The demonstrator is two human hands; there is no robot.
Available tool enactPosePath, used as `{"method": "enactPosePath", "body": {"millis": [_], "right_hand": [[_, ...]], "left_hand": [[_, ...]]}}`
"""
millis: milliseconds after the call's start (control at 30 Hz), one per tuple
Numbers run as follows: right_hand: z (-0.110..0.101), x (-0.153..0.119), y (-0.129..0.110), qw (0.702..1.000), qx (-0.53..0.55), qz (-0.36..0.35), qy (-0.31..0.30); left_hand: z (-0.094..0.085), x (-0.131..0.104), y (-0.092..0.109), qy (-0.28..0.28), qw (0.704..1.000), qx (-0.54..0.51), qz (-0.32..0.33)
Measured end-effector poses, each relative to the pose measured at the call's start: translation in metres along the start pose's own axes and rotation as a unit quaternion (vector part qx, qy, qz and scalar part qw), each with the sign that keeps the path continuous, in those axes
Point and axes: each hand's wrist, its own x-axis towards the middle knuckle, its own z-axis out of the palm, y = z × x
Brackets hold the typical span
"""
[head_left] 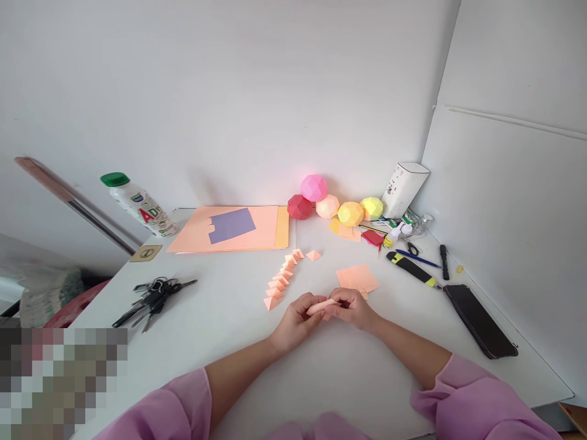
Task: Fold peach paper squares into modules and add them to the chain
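Lilac sleeves (486, 397) are spreading along the bottom; left hand (299, 321) and right hand (358, 310) are pinching peach paper (322, 305) between them, lower centre.

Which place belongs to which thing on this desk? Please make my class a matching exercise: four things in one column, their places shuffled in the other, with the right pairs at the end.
Things
1. Bunch of keys
2. Purple paper
3. Bright pink ball
4. Folded peach paper

Places
A. Between the left hand and the right hand
B. On top of the large peach sheet
C. Above the dark red ball and the pale peach ball
D. Directly on the white table, at the left

Right pairs: 1-D, 2-B, 3-C, 4-A
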Motion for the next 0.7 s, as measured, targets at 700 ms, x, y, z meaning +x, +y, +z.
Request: {"method": "enactPosePath", "body": {"millis": [700], "right_hand": [[-0.0022,0.0037,0.0057,0.994,0.094,0.034,0.052]], "left_hand": [[0.0003,-0.0019,0.003,-0.006,0.996,-0.057,-0.07]]}}
